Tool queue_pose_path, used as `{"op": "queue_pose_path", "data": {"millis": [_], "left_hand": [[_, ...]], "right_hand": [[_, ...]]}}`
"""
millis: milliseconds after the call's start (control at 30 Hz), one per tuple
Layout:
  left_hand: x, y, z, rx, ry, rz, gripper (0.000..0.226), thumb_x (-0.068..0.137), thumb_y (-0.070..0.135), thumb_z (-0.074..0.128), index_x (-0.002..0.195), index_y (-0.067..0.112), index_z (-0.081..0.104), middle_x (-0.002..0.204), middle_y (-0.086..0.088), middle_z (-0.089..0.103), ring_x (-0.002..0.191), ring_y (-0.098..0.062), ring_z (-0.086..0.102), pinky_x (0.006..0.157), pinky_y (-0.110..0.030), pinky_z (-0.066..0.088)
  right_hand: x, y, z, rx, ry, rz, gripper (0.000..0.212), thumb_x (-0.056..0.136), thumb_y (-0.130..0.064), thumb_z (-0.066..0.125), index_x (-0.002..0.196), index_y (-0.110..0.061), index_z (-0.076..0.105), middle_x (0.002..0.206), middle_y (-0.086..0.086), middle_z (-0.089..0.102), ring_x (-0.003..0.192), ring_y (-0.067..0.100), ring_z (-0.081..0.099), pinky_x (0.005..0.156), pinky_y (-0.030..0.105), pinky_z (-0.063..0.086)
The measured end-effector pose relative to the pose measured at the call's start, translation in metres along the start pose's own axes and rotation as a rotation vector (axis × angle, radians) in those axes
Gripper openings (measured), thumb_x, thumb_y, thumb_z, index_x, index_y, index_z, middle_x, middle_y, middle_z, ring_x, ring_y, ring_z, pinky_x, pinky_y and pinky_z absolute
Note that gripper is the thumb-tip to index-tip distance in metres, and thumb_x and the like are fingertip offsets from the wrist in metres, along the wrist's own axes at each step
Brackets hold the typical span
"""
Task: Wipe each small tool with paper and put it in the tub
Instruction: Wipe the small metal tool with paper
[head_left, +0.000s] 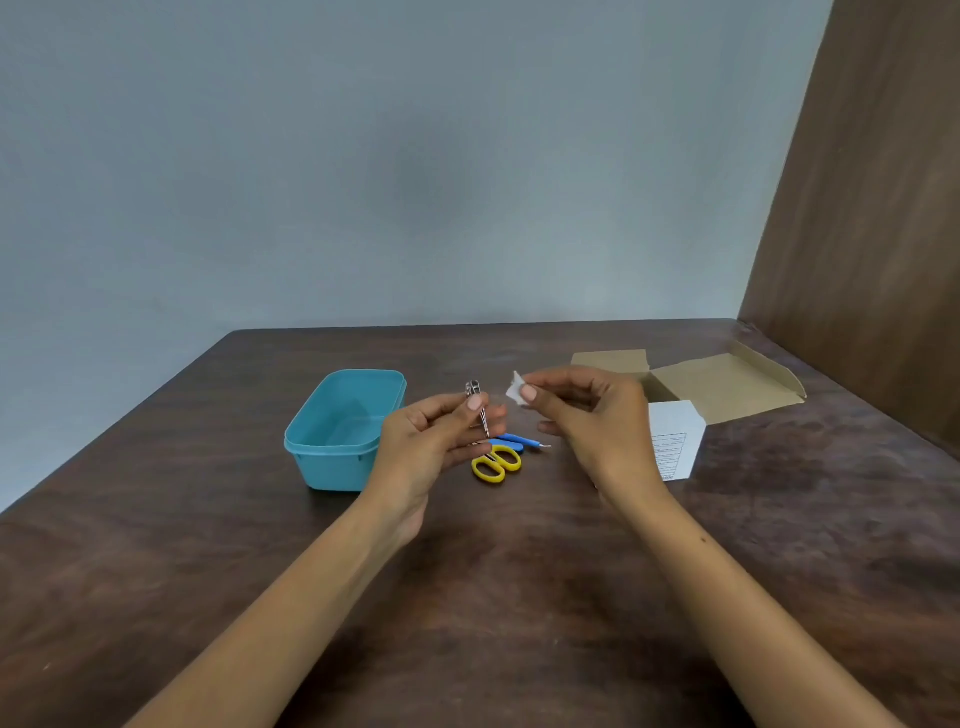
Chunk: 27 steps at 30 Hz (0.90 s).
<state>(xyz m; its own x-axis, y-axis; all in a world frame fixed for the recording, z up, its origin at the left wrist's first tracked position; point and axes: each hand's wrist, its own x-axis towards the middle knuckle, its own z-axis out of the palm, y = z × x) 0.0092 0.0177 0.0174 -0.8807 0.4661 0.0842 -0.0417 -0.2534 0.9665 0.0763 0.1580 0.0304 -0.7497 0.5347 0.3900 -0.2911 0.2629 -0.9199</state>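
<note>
My left hand (431, 441) grips a small metal nail clipper (477, 405), held upright above the table between thumb and fingers. My right hand (587, 415) pinches a small white piece of paper (515, 389) a short way to the right of the clipper, not touching it. The open teal tub (332, 441) stands just left of my left hand; what shows of its inside holds nothing. Yellow-handled scissors (496, 464) and two blue-handled tools (519, 441) lie on the table below and between my hands.
An opened brown cardboard box (727, 384) lies flat at the back right, with a white printed sheet (675, 441) in front of it. A wooden panel (872, 208) rises along the right edge of the dark wooden table (467, 597). A grey wall stands behind.
</note>
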Motion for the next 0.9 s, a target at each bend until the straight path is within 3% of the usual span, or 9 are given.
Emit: {"op": "queue_pose_path", "data": {"millis": [133, 300, 600, 700, 800, 900], "left_hand": [[-0.001, -0.002, 0.000, -0.016, -0.033, -0.068, 0.024, 0.086, 0.011, 0.062, 0.105, -0.002, 0.067, 0.090, -0.014, 0.075, 0.084, -0.019, 0.073, 0.067, -0.019, 0.058], [-0.002, 0.000, 0.000, -0.008, -0.082, -0.066, 0.018, 0.081, 0.000, 0.066, 0.099, 0.000, 0.069, 0.086, -0.011, 0.076, 0.083, -0.018, 0.074, 0.068, -0.018, 0.058], [-0.001, 0.002, -0.008, 0.131, -0.099, -0.001, 0.023, 0.078, -0.004, 0.069, 0.100, 0.000, 0.069, 0.083, -0.012, 0.076, 0.074, -0.017, 0.074, 0.067, -0.021, 0.059], [-0.004, 0.002, -0.006, 0.186, -0.165, -0.003, 0.018, 0.079, -0.001, 0.069, 0.097, 0.004, 0.070, 0.084, -0.012, 0.076, 0.074, -0.018, 0.074, 0.062, -0.019, 0.058], [-0.004, 0.001, -0.005, 0.209, -0.212, 0.001, 0.023, 0.079, 0.002, 0.069, 0.102, 0.001, 0.069, 0.090, -0.016, 0.075, 0.080, -0.024, 0.074, 0.069, -0.025, 0.060], [-0.003, 0.002, -0.006, 0.180, -0.198, 0.010, 0.021, 0.080, -0.001, 0.067, 0.101, 0.002, 0.070, 0.090, -0.015, 0.075, 0.076, -0.020, 0.073, 0.065, -0.022, 0.058]], "right_hand": [[-0.002, -0.001, 0.002, -0.181, -0.007, -0.197, 0.011, 0.080, -0.012, 0.072, 0.083, -0.023, 0.073, 0.079, -0.011, 0.071, 0.077, 0.003, 0.067, 0.069, 0.018, 0.054], [-0.004, 0.006, 0.009, -0.471, -0.031, -0.505, 0.012, 0.079, -0.008, 0.071, 0.088, -0.015, 0.075, 0.083, -0.002, 0.068, 0.072, 0.006, 0.060, 0.062, 0.012, 0.045], [-0.001, 0.013, 0.009, -0.675, -0.240, -0.421, 0.011, 0.080, -0.011, 0.068, 0.083, -0.021, 0.074, 0.082, -0.004, 0.064, 0.072, 0.015, 0.058, 0.064, 0.042, 0.051], [-0.002, 0.011, 0.008, -0.638, -0.149, -0.447, 0.009, 0.080, -0.010, 0.070, 0.082, -0.018, 0.074, 0.080, -0.004, 0.064, 0.068, 0.013, 0.058, 0.062, 0.032, 0.050], [0.001, 0.009, 0.005, -0.591, -0.066, -0.431, 0.010, 0.078, -0.006, 0.071, 0.081, -0.015, 0.075, 0.078, 0.003, 0.068, 0.067, 0.014, 0.061, 0.061, 0.017, 0.046], [0.003, 0.008, 0.004, -0.520, -0.082, -0.389, 0.011, 0.076, -0.004, 0.073, 0.081, -0.014, 0.076, 0.077, 0.001, 0.070, 0.063, 0.002, 0.058, 0.062, 0.003, 0.039]]}}
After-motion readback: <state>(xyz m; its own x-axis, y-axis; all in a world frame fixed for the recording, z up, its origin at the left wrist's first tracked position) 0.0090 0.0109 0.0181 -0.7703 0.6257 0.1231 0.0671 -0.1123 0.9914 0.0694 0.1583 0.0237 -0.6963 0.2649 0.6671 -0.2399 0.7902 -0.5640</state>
